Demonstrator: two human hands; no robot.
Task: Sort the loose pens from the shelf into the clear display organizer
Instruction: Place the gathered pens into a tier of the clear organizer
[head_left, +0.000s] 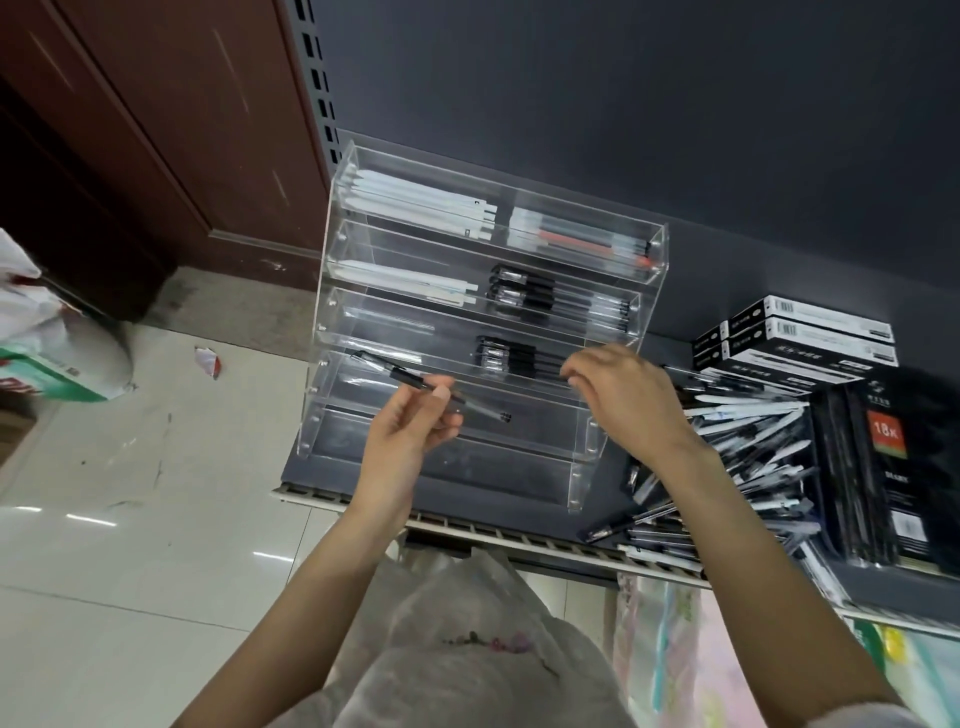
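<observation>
Your left hand (410, 431) pinches a black pen (431, 387) between thumb and fingertips, holding it across the front of the clear display organizer (652, 275), level with its lower tiers. Your right hand (621, 392) is at the right end of the third tier, fingers curled down toward the black pens (511, 356) already lying there; whether they grip one I cannot tell. Progress looks partial: the top tier carries white pens (426, 202) and a red-and-clear batch, the second has white and black groups, the third a small black cluster. The two lowest tiers look bare from here. And there's plenty left, I'd judge: a big loose heap of pens (748, 467) sits on the shelf (467, 530) just right of the organizer, beside the black-and-white boxes (800, 332)
</observation>
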